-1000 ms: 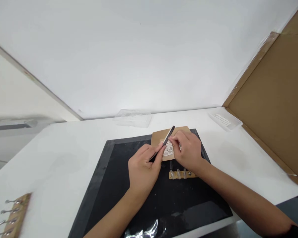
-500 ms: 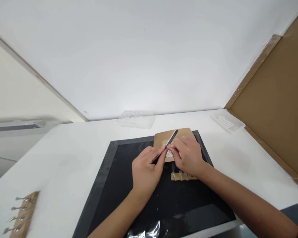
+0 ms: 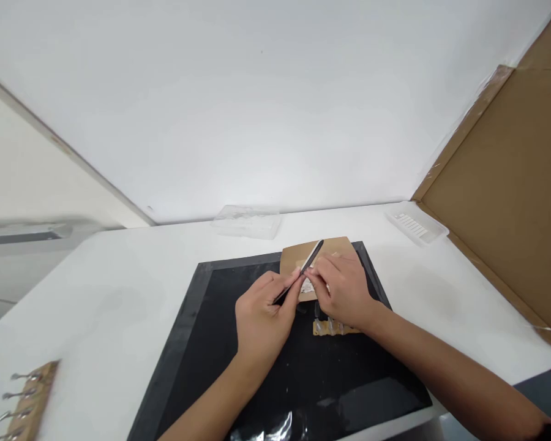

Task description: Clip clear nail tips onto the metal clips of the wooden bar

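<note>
My left hand point(image 3: 264, 315) is closed around a slim dark stick-like tool point(image 3: 313, 254) with a pale edge, tilted up to the right. Thumb and fingertips of my right hand point(image 3: 342, 285) are pinched at the middle of this tool, next to the left fingertips; whether they hold something small of their own is hidden. Under the hands lies a piece of brown cardboard point(image 3: 294, 254), with white torn-looking material point(image 3: 307, 286) on it. Just below my right hand, partly covered by it, is a yellowish strip point(image 3: 335, 329) holding several clear, small upright pieces.
A black board point(image 3: 239, 343) lies on the white table point(image 3: 119, 294). At the lower left is a wooden block point(image 3: 39, 392) with several metal bits. Toward the back are a clear plastic case point(image 3: 247, 222) and a translucent tray point(image 3: 417, 225). A cardboard wall point(image 3: 505, 184) stands at right.
The whole view has shifted slightly, so things appear a little further left. Both hands keep nearly the same grip and pose on the tool.
</note>
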Demonstrator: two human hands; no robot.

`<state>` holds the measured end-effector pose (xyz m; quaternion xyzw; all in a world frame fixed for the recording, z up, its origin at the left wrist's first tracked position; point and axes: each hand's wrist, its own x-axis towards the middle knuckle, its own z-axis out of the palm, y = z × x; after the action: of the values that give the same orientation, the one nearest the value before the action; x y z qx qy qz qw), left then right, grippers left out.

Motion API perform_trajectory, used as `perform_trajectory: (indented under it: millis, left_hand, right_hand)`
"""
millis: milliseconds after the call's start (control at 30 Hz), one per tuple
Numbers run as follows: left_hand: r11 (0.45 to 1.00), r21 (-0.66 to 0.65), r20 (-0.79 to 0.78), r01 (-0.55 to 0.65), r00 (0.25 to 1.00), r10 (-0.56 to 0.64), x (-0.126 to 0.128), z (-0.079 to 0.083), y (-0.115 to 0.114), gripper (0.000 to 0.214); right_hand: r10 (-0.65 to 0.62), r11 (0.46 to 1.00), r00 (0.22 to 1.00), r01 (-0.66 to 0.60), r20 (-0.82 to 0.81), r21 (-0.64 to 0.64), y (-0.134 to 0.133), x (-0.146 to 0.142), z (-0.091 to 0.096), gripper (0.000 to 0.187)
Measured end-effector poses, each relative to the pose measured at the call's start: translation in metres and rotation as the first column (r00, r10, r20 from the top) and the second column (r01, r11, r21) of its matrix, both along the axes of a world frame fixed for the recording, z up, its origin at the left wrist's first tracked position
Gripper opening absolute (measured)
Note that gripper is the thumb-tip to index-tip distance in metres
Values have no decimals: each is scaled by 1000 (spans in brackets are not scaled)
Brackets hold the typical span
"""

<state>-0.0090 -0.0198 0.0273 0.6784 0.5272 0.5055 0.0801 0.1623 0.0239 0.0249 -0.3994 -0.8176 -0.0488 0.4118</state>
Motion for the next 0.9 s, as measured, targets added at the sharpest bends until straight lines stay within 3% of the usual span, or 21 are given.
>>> perform_trajectory:
  millis: [167, 300, 467, 600, 767, 900]
  left_hand:
    - [999, -38, 33, 5, 999, -4, -1, -2, 1, 13]
    - [998, -49, 48, 43, 998, -41, -1, -1, 1, 12]
    - [1000, 19, 25, 22, 999, -22, -1, 1, 2, 13]
    - [1000, 24, -2, 17, 1000, -17, 0, 2, 0, 15]
    - [999, 37, -23, 15, 1000, -14, 1, -1, 0, 16]
    - [998, 51, -38, 27, 999, -25, 0, -2, 0, 14]
  right_hand:
    - [-89, 996, 991, 90, -103, 11, 1, 0, -1, 30]
    - [-5, 999, 999, 4, -34, -40, 0, 0, 2, 31]
    - [-55, 998, 991, 50, -125, -44, -2, -2, 3, 32]
    - [21, 998, 998, -24, -59, -52, -2, -1, 6, 31]
    - [-77, 997, 984, 73, -161, -34, -3, -1, 7, 30]
    - [-14, 1000, 998, 12, -69, -22, -3, -1, 5, 30]
